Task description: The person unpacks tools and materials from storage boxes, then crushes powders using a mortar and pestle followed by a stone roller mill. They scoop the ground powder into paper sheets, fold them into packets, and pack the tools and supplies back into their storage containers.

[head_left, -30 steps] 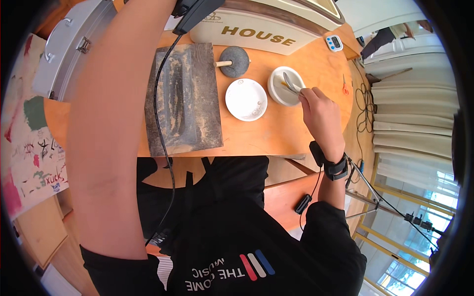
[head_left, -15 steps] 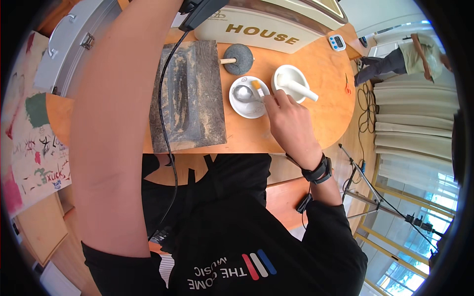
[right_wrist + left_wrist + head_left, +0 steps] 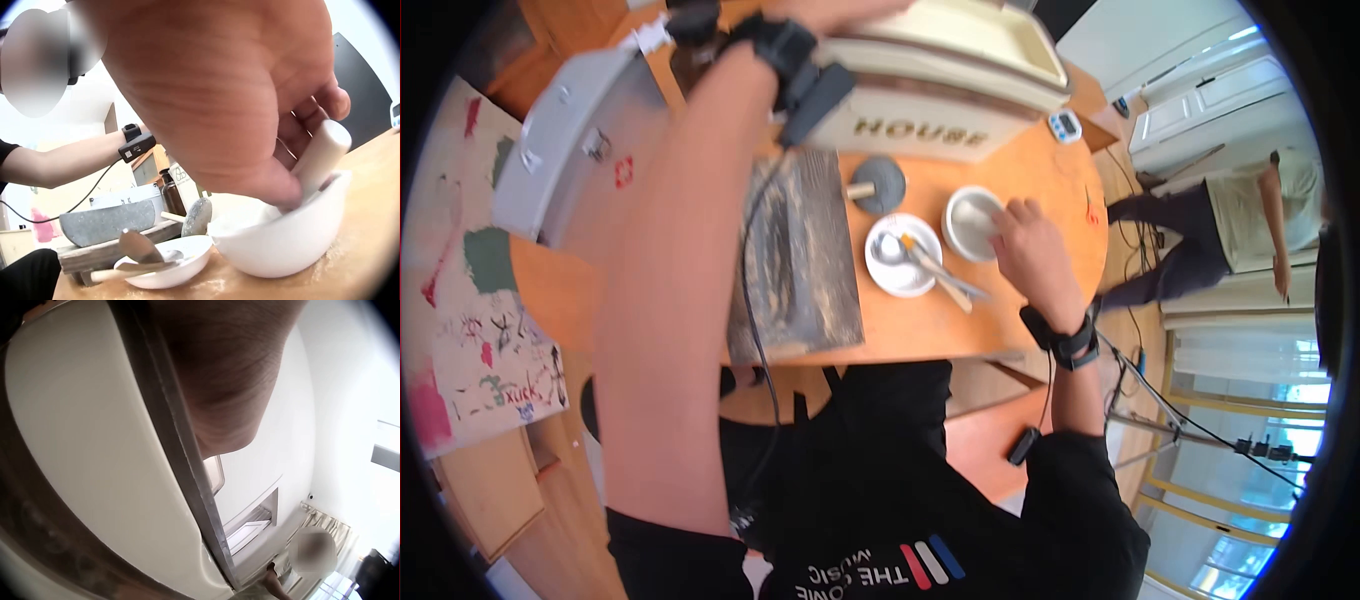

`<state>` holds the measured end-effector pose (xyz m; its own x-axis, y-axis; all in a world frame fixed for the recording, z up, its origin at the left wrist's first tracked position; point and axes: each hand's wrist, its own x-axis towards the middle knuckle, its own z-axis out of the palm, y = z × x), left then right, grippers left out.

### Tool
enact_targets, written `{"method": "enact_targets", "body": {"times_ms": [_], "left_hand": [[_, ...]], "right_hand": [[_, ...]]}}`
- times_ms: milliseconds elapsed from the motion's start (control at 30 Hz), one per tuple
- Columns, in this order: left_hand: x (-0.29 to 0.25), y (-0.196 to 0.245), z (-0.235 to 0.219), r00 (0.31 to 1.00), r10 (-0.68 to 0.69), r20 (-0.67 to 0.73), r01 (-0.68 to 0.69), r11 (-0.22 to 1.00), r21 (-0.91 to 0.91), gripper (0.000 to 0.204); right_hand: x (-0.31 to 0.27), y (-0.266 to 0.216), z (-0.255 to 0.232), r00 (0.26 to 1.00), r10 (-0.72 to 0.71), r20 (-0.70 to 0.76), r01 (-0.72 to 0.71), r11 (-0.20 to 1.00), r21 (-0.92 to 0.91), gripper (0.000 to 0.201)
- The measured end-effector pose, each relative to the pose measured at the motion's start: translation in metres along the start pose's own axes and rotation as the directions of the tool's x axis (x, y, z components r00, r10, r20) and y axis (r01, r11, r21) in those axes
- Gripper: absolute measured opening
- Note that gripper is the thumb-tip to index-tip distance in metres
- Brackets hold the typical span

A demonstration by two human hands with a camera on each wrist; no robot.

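Observation:
My right hand is over the white mortar. In the right wrist view its thumb and fingers grip a white pestle that leans inside the mortar against the rim. Left of the mortar stands a small white dish, holding a metal spoon and a brush with a wooden handle that sticks out over the rim. At the top edge of the head view, my left hand lies over the top of the cream box lettered HOUSE; its fingers are mostly hidden.
A dark board with a stone trough lies left of the dish, and a grey stone wheel with a wooden handle behind it. A blue-white timer and red scissors lie right. A cable hangs from my left wrist. Another person stands beyond.
The spoon and brush went from my right hand over the mortar into the white dish. My right hand let them go, moved right and took hold of the pestle. The head view has shifted.

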<state>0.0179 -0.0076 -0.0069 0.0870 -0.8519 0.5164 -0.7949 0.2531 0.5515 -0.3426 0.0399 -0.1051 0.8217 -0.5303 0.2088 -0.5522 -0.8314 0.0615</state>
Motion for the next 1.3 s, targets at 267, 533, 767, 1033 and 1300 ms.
{"method": "enact_targets", "body": {"times_ms": [267, 533, 767, 1033, 1300], "left_hand": [[0.008, -0.019, 0.009, 0.996, 0.078, -0.051, -0.071, 0.989, 0.128, 0.036], [-0.002, 0.009, -0.003, 0.998, 0.007, -0.059, -0.006, 1.0, 0.018, 0.03], [-0.001, 0.004, -0.002, 0.998, -0.022, -0.058, 0.021, 1.0, -0.009, 0.034], [0.003, 0.0, -0.003, 0.966, 0.018, -0.257, -0.039, 0.996, -0.077, 0.022], [0.045, -0.045, -0.023, 0.797, -0.087, -0.598, -0.046, 0.978, -0.204, 0.046]], "right_hand": [[0.003, -0.056, -0.045, 0.981, 0.109, -0.162, -0.061, 0.96, 0.273, 0.022], [-0.007, -0.107, -0.004, 0.993, -0.076, -0.091, 0.09, 0.984, 0.155, 0.033], [-0.015, -0.114, 0.003, 0.986, -0.08, -0.149, 0.082, 0.997, 0.006, 0.016], [-0.016, -0.107, 0.0, 0.985, -0.088, -0.15, 0.1, 0.992, 0.071, 0.021], [0.036, -0.018, -0.059, 0.77, 0.092, -0.631, 0.145, 0.939, 0.313, 0.036]]}}
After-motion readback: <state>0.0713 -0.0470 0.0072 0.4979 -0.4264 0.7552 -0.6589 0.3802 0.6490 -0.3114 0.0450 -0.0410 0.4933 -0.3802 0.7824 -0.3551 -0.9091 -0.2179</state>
